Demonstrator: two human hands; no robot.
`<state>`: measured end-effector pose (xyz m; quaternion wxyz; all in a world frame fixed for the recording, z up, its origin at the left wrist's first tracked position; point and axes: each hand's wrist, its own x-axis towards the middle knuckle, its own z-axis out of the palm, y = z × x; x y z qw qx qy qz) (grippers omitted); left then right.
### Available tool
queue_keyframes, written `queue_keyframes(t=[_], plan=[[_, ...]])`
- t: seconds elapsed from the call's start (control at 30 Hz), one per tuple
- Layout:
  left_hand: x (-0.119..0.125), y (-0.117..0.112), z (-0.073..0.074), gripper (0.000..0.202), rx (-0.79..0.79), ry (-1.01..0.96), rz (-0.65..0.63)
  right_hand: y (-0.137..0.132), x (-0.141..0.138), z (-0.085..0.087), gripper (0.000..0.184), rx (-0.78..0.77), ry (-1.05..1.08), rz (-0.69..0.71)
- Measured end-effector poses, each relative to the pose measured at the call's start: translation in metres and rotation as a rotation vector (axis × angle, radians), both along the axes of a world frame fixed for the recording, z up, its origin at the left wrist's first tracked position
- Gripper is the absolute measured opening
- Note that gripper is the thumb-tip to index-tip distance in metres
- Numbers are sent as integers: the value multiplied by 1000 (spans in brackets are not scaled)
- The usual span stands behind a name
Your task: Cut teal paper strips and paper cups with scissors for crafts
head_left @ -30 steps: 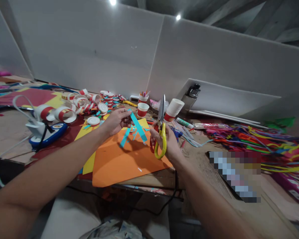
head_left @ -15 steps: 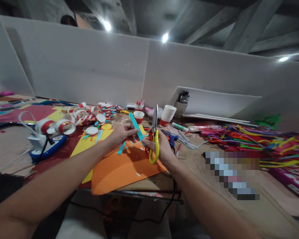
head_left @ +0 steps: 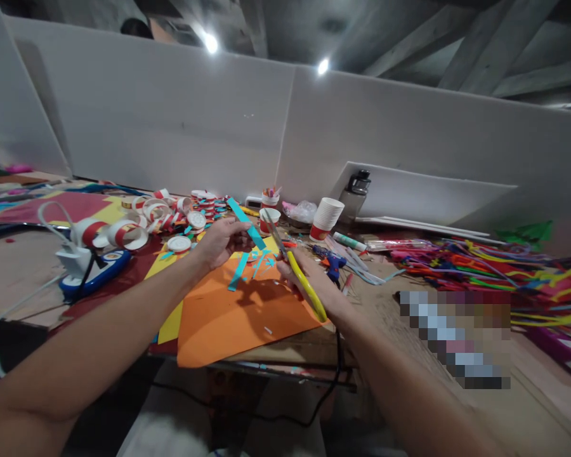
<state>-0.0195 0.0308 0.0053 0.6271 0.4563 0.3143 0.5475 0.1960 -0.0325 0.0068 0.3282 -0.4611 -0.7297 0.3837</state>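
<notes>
Pinched in my left hand (head_left: 227, 241) is a turquoise paper strip (head_left: 245, 222), tilted over the table. My right hand (head_left: 309, 273) grips a pair of scissors (head_left: 299, 270) with yellow handles; the blades point up and away, just right of the strip and apart from it. Below both hands lies an orange paper sheet (head_left: 228, 324) with small turquoise scraps on it. Another turquoise strip (head_left: 238, 271) rests near the sheet's far edge. Yellow paper (head_left: 169, 298) shows at the left of the orange sheet.
Behind the hands stand a stack of paper cups (head_left: 327, 216), a single red-and-white cup (head_left: 269, 220) and a bottle (head_left: 354, 197). A blue glue gun (head_left: 334, 265) lies right of my right hand. Colourful pipe cleaners (head_left: 495, 260) spread at the right, a blue power strip (head_left: 95, 276) at the left.
My left hand has moved up and left with the turquoise strip, away from my right hand. The scissors have tipped over to the left, their handles swinging right.
</notes>
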Motion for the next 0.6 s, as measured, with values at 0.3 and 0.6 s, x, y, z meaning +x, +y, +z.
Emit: queue_keyframes(t=[0.3, 0.6], plan=[[-3, 2, 3, 16, 21, -38, 47, -8, -2, 14, 41, 18, -197, 54], [-5, 1, 5, 17, 58, 2, 43, -10, -5, 13, 44, 14, -185, 72]])
